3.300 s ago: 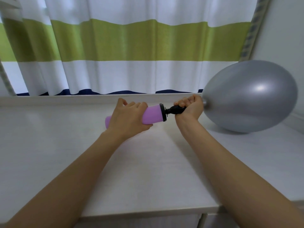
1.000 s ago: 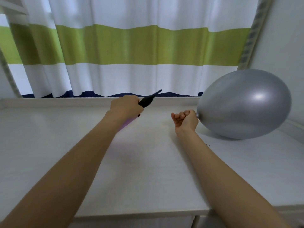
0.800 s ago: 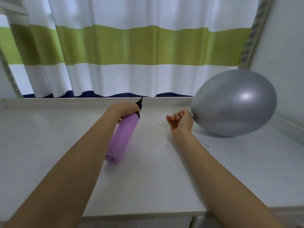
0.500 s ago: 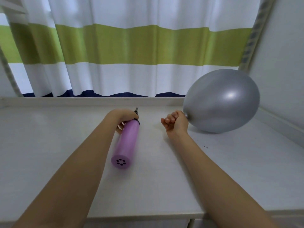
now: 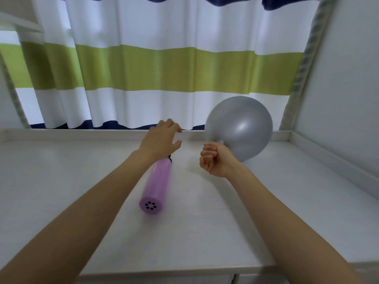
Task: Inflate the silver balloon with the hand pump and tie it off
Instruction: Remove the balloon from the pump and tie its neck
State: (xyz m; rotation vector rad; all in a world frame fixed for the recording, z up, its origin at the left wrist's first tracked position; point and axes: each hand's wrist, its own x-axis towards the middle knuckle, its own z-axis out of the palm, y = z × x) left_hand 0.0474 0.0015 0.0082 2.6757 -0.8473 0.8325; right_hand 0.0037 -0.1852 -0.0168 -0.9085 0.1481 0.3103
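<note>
The fingers [image 5: 208,153] of the right hand [image 5: 218,160] are curled shut into a fist on the neck of the silver balloon [image 5: 239,128], which bulges up and away from them, its underside resting on or just above the counter [image 5: 205,222]. The fingers [image 5: 171,125] of the left hand [image 5: 161,139] are spread open and hold nothing; they hover above the nozzle end of the purple hand pump [image 5: 156,185], which lies on the counter with its perforated end toward the person. The balloon appears fully inflated, so tying off is the remaining step. Expect it to be very light, springy, smooth-skinned and prone to slipping or deflating if the pinch slackens. Take hold only at the soft, stretchy neck, just beyond the right fingers, not on the taut body. A striped curtain [image 5: 164,66] hangs beyond both hands.
</note>
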